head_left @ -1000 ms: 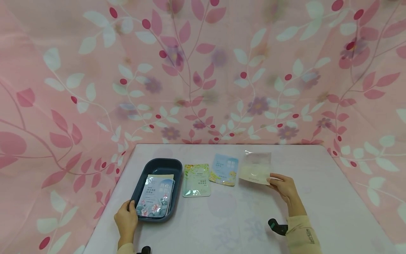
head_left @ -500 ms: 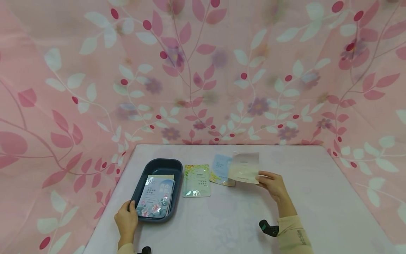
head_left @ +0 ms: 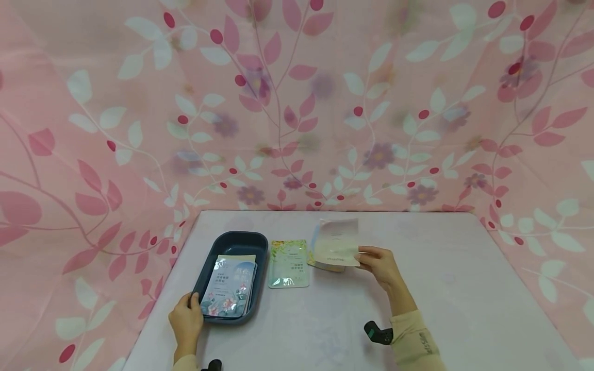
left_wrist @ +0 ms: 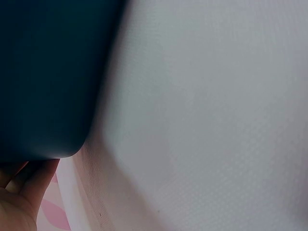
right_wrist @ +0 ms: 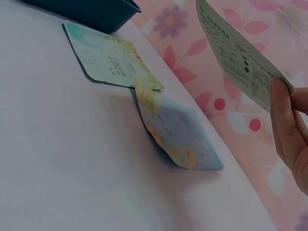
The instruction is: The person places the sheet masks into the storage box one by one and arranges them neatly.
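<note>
My left hand point(head_left: 186, 322) grips the near left rim of a dark blue tray point(head_left: 263, 263), thumb over the edge. In the left wrist view its fingers point(left_wrist: 41, 187) curl against the tray's corner. Several sheet mask packets point(head_left: 228, 286) lie stacked in the tray, a blue floral one on top. My right hand point(head_left: 380, 265) pinches a pale mask packet point(head_left: 336, 239) by its lower right corner, raised above the table. Below it a blue and yellow packet point(right_wrist: 178, 130) lies on the table, largely covered in the head view. A green packet point(head_left: 289, 264) lies between it and the tray.
A white cloth covers the table point(head_left: 441, 288). Its far edge meets a pink floral curtain point(head_left: 297, 103). Dark wrist camera mounts point(head_left: 378, 334) stick out beside both sleeves.
My right hand has carried the pale packet leftward, from right of the blue and yellow packet to over it. The left hand and tray have stayed put.
</note>
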Tool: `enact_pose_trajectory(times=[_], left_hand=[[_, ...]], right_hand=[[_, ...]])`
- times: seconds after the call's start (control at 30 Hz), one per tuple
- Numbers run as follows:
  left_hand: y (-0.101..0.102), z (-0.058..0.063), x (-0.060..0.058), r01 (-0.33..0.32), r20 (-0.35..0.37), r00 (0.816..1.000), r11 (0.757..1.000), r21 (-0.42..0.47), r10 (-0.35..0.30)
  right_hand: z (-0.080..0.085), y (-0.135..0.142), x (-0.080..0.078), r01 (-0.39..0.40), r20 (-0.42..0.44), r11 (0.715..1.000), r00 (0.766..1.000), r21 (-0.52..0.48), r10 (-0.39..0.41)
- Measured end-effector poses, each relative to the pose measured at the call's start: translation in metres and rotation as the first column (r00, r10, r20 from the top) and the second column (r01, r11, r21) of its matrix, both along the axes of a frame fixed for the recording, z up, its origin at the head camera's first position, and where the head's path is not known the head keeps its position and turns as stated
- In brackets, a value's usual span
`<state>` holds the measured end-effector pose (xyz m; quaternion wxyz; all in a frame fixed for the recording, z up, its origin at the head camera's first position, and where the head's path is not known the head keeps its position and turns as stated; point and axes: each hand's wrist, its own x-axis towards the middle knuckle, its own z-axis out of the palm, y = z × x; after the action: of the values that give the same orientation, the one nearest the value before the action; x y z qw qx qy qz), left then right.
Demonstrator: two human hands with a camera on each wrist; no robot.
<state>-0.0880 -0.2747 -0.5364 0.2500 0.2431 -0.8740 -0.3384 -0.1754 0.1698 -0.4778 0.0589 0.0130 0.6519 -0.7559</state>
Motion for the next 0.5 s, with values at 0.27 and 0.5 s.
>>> enact_pose_trajectory(times=[0.27, 0.5], left_hand=[[0.000, -0.001, 0.000, 0.004, -0.024, 1.000, 1.000, 0.001, -0.004], [0.000, -0.001, 0.000, 0.003, -0.042, 0.999, 1.000, -0.012, -0.003]], right_hand=[[0.005, -0.026, -0.002, -0.070, -0.023, 0.997, 0.997, 0.023, 0.071], [0.003, -0.049, -0.002, -0.126, -0.040, 0.992, 0.991, 0.015, 0.127]])
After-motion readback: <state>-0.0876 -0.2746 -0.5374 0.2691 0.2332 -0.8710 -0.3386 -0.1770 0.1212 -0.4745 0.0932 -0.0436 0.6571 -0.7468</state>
